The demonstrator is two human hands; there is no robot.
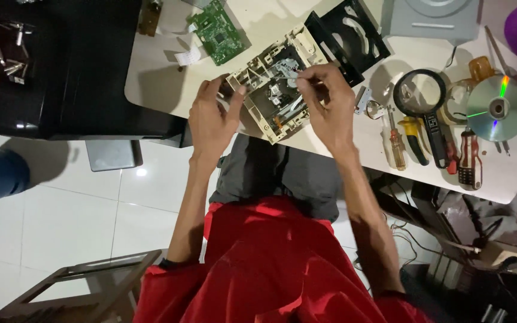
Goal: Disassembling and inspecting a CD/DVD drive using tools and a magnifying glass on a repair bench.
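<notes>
The beige drive chassis (273,90) lies on the table (157,78) at upper centre of the frame, tilted, with its internal mechanism exposed. The left hand (210,122) grips the chassis at its left edge, thumb on the upper face and fingers closed around the frame. The right hand (327,104) is positioned over the right side of the chassis; thumb and forefinger are pinched together on a thin metal tool (289,76), whose tip points into the mechanism.

A black plastic tray (348,36) lies just beside the chassis at upper right. A green circuit board (218,30) lies at upper left of the chassis, apart from it. To the right of the frame lie a magnifying glass (420,98), several screwdrivers (397,146) and an optical disc (498,107). Loose screws (13,66) rest on the dark surface at upper left.
</notes>
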